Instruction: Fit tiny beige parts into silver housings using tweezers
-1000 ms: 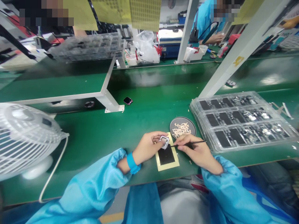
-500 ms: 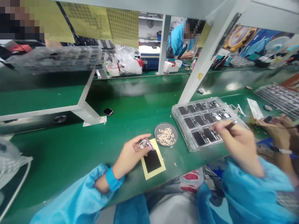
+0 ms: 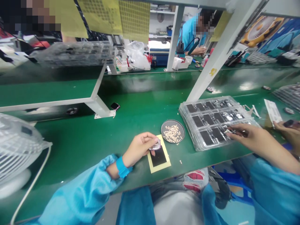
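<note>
My left hand (image 3: 142,146) pinches a small watch case (image 3: 156,144) with a pale inside and a pinkish rim. It hovers over a black pad (image 3: 158,157) on a yellow sheet (image 3: 153,170). To the right of the sheet, a round grey mesh dish (image 3: 164,124) holds many small cream-coloured pieces (image 3: 173,133). My right hand (image 3: 246,132) reaches over a clear compartment tray (image 3: 195,145) of black screens (image 3: 206,137) with flex parts. Its fingertips close together at the front-row parts; whatever is between them is too small to make out.
A white fan (image 3: 18,150) with its cord stands at the left. A shelf leg (image 3: 100,107) and a slanted white post (image 3: 208,62) rise from the green bench. A dark-faced watch (image 3: 115,106) lies near the leg. A co-worker's hand (image 3: 287,131) is at the far right.
My right hand has lowered onto the tray's front row, fingertips now among the parts. The left hand has turned the watch case, tilting it over the black pad. The view has shifted left.
</note>
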`<state>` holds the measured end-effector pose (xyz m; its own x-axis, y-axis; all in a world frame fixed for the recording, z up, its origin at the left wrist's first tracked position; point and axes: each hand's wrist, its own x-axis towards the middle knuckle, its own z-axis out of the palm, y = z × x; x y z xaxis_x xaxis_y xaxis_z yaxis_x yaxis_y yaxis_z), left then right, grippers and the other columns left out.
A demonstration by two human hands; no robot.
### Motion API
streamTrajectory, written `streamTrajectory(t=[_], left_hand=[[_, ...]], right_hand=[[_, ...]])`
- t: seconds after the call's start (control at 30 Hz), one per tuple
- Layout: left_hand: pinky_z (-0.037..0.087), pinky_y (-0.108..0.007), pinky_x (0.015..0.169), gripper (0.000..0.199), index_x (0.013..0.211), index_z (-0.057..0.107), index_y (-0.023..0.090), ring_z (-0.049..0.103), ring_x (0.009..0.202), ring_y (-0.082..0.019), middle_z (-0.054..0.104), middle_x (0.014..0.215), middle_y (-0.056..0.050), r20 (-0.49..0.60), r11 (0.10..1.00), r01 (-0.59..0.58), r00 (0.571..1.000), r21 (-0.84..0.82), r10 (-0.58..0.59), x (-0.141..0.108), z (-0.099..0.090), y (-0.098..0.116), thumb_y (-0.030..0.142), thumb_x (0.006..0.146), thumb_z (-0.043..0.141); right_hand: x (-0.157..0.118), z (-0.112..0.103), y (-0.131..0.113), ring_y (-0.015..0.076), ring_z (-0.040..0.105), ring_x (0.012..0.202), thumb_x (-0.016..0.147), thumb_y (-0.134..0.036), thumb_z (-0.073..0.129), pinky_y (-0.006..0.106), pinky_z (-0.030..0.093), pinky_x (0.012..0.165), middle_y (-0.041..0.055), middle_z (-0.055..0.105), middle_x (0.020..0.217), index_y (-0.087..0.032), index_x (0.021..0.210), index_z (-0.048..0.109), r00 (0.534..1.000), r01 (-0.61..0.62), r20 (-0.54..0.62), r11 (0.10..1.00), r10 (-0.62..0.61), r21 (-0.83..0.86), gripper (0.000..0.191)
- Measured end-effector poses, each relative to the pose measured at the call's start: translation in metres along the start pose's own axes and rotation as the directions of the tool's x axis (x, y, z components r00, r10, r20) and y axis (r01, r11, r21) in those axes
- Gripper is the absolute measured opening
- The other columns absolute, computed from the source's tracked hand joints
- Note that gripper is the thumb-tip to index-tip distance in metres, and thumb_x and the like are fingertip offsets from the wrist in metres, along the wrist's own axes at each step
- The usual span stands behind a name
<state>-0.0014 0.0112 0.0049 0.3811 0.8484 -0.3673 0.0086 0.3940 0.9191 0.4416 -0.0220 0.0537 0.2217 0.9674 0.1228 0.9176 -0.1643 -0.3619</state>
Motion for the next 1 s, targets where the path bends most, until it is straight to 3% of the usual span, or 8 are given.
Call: streamTrajectory(t=[0.1, 0.27, 0.43, 0.5, 0.57, 0.7, 0.8, 1.0], left_hand=[[0.025, -0.013, 0.037, 0.046, 0.088, 0.06, 0.012, 0.063, 0.048, -0.01, 0.07, 0.072, -0.005, -0.024, 1.0, 0.018, 1.0, -0.021, -0.018, 0.0, 0.0, 0.0, 0.053, 0.075, 0.079], [0.025, -0.013, 0.037, 0.046, 0.083, 0.059, 0.013, 0.063, 0.047, -0.01, 0.07, 0.07, -0.005, -0.029, 0.999, 0.014, 0.999, -0.031, -0.015, 0.0, 0.0, 0.0, 0.053, 0.074, 0.08], [0.025, -0.014, 0.038, 0.045, 0.089, 0.066, 0.011, 0.066, 0.052, -0.012, 0.069, 0.069, -0.007, -0.006, 0.999, -0.023, 1.0, -0.037, 0.022, -0.001, 0.001, 0.0, 0.056, 0.084, 0.068], [0.028, -0.015, 0.039, 0.046, 0.097, 0.07, 0.011, 0.067, 0.056, -0.013, 0.072, 0.076, -0.01, 0.02, 0.998, -0.044, 0.999, -0.051, 0.045, -0.002, 0.002, 0.0, 0.055, 0.087, 0.064], [0.032, -0.016, 0.041, 0.043, 0.103, 0.071, 0.011, 0.069, 0.06, -0.014, 0.074, 0.082, -0.011, 0.036, 0.996, -0.066, 0.997, -0.066, 0.068, -0.003, 0.003, 0.001, 0.05, 0.088, 0.064], [0.036, -0.017, 0.046, 0.038, 0.111, 0.071, 0.011, 0.07, 0.067, -0.016, 0.076, 0.089, -0.012, 0.051, 0.993, -0.101, 0.993, -0.062, 0.104, -0.005, 0.004, -0.001, 0.039, 0.085, 0.068], [0.039, -0.018, 0.05, 0.043, 0.12, 0.068, 0.011, 0.071, 0.075, -0.017, 0.076, 0.099, -0.013, 0.061, 0.992, -0.107, 0.992, -0.063, 0.111, -0.006, 0.004, -0.001, 0.034, 0.084, 0.069], [0.05, -0.02, 0.07, 0.048, 0.126, 0.065, 0.013, 0.07, 0.096, -0.017, 0.073, 0.116, -0.011, 0.066, 0.981, -0.18, 0.981, -0.069, 0.184, -0.006, 0.003, -0.004, 0.021, 0.079, 0.07]], right_hand=[[0.005, -0.004, -0.006, 0.0217, 0.067, 0.079, 0.07, -0.028, 0.088, 0.035, 0.046, 0.072, 0.0078, 0.074, 0.092, -0.019, 0.088, 0.075, 0.988, -0.087, 0.12, 0.995, 0.093, -0.058, 0.024], [0.007, -0.005, -0.002, 0.0256, 0.069, 0.074, 0.06, -0.028, 0.094, 0.038, 0.047, 0.069, 0.0065, 0.075, 0.089, -0.023, 0.1, 0.073, 0.977, -0.175, 0.105, 0.98, 0.185, -0.095, 0.045], [-0.012, -0.017, -0.037, 0.0308, 0.069, 0.077, 0.049, -0.086, 0.075, 0.045, 0.048, 0.067, 0.0122, 0.074, 0.079, -0.024, 0.083, 0.075, 0.977, -0.199, -0.07, 0.98, 0.2, 0.023, 0.071], [-0.027, -0.015, -0.066, 0.0282, 0.069, 0.074, 0.055, -0.09, 0.069, 0.044, 0.051, 0.065, 0.0135, 0.073, 0.08, -0.024, 0.082, 0.073, 0.974, -0.135, -0.158, 0.979, 0.16, 0.154, 0.072], [-0.041, -0.003, -0.097, 0.025, 0.07, 0.075, 0.067, -0.077, 0.075, 0.039, 0.055, 0.067, 0.011, 0.074, 0.088, -0.025, 0.084, 0.069, 0.975, 0.042, -0.218, 0.937, 0.037, 0.347, 0.055], [-0.06, 0.044, -0.152, 0.0196, 0.07, 0.064, 0.081, -0.042, 0.079, 0.028, 0.056, 0.054, 0.0043, 0.074, 0.075, -0.023, 0.082, 0.065, 0.956, 0.212, 0.017, 0.726, -0.294, 0.654, 0.024], [-0.062, 0.081, -0.181, 0.0147, 0.065, 0.055, 0.083, -0.034, 0.078, 0.023, 0.05, 0.046, -0.0001, 0.07, 0.07, -0.021, 0.083, 0.068, 0.93, 0.183, 0.078, 0.638, -0.358, 0.748, 0.016], [-0.057, 0.118, -0.198, 0.0195, 0.072, 0.078, 0.089, -0.035, 0.073, 0.03, 0.057, 0.071, 0.0026, 0.076, 0.083, -0.021, 0.087, 0.077, 0.896, 0.015, 0.232, 0.547, -0.38, 0.837, 0.015]])
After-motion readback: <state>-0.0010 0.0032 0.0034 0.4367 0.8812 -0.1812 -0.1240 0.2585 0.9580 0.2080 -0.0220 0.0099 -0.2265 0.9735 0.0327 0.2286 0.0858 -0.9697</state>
